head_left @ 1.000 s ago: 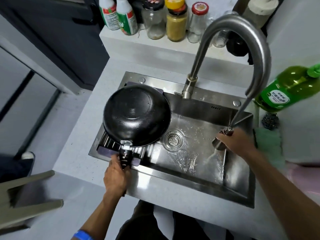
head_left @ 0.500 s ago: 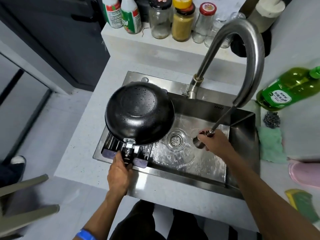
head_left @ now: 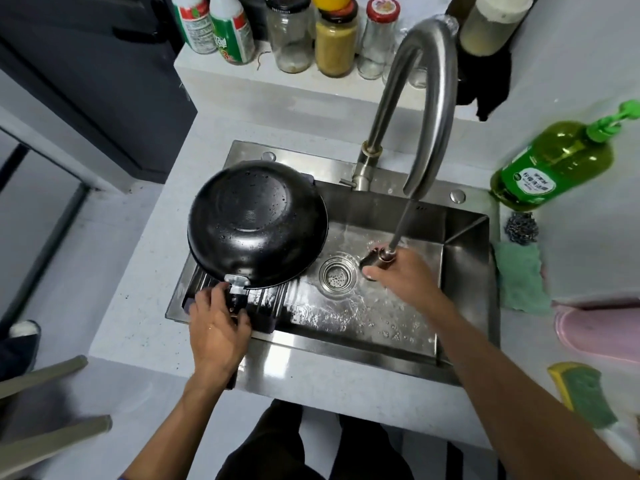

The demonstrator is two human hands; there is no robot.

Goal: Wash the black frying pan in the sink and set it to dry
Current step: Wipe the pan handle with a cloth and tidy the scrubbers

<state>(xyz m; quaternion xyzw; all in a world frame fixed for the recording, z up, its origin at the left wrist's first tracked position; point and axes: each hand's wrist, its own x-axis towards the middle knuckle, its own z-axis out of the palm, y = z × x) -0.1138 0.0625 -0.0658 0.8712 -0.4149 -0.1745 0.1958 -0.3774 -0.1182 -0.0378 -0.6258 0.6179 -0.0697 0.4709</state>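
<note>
The black frying pan (head_left: pixel 256 223) lies upside down and wet on a ribbed rack (head_left: pixel 266 301) across the left end of the steel sink (head_left: pixel 367 317). My left hand (head_left: pixel 216 327) grips the pan's black handle at the sink's front edge. My right hand (head_left: pixel 403 277) holds the pull-out spray head (head_left: pixel 375 256) of the tall curved tap (head_left: pixel 429 109). The head hangs on its hose just right of the drain (head_left: pixel 337 273), low over the wet basin floor.
A green soap bottle (head_left: pixel 554 161), steel wool (head_left: pixel 521 228) and a green cloth (head_left: pixel 519 275) lie right of the sink. A yellow-green sponge (head_left: pixel 585 393) and a pink item (head_left: pixel 602 330) sit nearer. Jars and bottles line the back ledge (head_left: pixel 277 74). A grey chair (head_left: pixel 45 410) stands lower left.
My right hand has carried the spray head left along the basin, from its right side to just beside the drain. The pan and my left hand have stayed on the rack.
</note>
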